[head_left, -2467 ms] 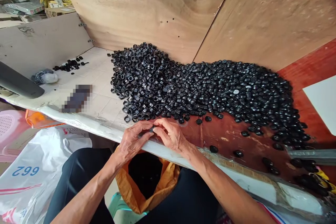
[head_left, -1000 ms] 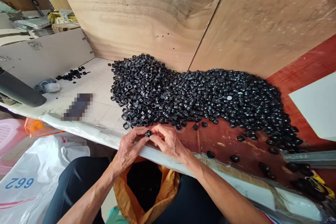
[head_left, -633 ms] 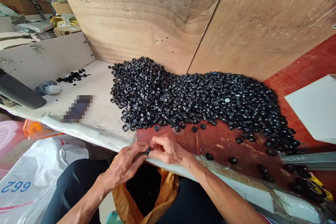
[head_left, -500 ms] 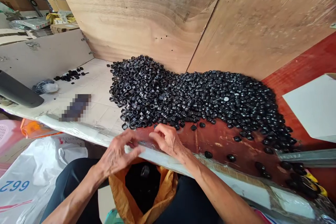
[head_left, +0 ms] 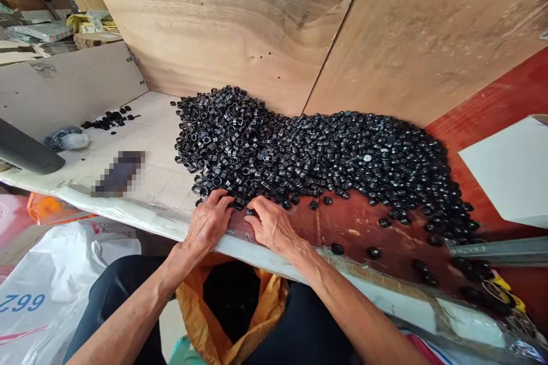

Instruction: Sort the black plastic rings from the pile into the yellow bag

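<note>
As we look down across the bench, a small scatter of black pieces (head_left: 107, 120) lies on the white tiled board (head_left: 158, 120) at far left, above a white plastic sack (head_left: 55, 274) printed 662. An orange sack (head_left: 188, 302) gapes open between the dark trousers (head_left: 115, 279). Our left hand (head_left: 208, 223) lies open, its fingertips (head_left: 222, 199) spread against the near edge of the big heap of black rings (head_left: 299, 154). Our right hand (head_left: 272, 225) rests half curled on the red-brown board (head_left: 355, 222), just beside a single ring (head_left: 249, 212); whether its fingers have hold of it, we cannot tell. Loose rings (head_left: 338, 248) lie farther right, short of a white card (head_left: 505, 171).
</note>
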`<state>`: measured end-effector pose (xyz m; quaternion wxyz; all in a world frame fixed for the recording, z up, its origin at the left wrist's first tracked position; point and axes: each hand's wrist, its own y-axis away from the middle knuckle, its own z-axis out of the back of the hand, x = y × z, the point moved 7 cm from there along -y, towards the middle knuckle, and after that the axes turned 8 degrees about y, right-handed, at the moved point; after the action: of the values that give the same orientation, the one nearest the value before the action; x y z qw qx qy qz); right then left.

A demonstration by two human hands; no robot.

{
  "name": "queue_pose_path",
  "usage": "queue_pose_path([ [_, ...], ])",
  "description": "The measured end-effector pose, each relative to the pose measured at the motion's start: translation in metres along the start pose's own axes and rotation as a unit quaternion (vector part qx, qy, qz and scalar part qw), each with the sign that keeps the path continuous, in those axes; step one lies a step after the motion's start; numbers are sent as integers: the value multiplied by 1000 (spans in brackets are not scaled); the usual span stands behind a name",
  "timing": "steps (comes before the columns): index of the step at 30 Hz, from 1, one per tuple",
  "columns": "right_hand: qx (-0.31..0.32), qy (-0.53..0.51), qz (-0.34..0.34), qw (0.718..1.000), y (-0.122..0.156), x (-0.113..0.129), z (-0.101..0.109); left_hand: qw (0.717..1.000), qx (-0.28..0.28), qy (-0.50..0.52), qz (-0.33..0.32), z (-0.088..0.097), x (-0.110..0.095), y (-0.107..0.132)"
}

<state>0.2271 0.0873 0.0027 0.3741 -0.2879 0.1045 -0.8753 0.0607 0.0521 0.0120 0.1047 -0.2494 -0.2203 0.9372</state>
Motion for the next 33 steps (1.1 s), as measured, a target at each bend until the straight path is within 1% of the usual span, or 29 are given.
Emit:
queue_pose_path([
  [2,-9,-34,-8,999,0,0,3,1000,-3,26,-11,2,-1,1],
  [4,-27,-90,-44,995,-1,-5,8,997,-12,66,-26,5,-4,3],
  [6,-40,-153,-85,984,-2,-10,11,993,-23,104,-43,8,-9,6],
  [8,-41,-196,-104,974,-4,-12,13,990,-32,130,-51,11,-13,9],
  [12,-19,-231,-108,967,-7,-8,13,986,-37,162,-31,15,-13,10],
  [16,1,-290,-168,942,-5,-13,7,976,-25,215,-20,17,-9,7],
  [18,12,-310,-189,932,-4,-14,5,969,-17,247,0,16,-5,6],
  [20,24,-321,-189,928,-5,-12,5,956,-4,288,50,12,1,7],
  [22,25,-326,-175,929,-7,-8,9,935,14,336,112,6,6,10],
  [24,23,-319,-152,935,-9,-4,15,915,26,371,157,1,7,13],
  [25,24,-313,-138,939,-10,-2,17,910,28,378,170,0,7,14],
  [27,35,-311,-124,942,-9,0,16,905,28,380,188,-2,7,15],
  [29,41,-331,-129,934,-7,-1,13,902,28,382,199,-4,9,15],
  [31,35,-346,-136,928,-5,-3,10,901,31,388,194,-5,9,15],
  [33,22,-345,-128,930,-5,-3,10,905,31,387,175,-5,8,14],
])
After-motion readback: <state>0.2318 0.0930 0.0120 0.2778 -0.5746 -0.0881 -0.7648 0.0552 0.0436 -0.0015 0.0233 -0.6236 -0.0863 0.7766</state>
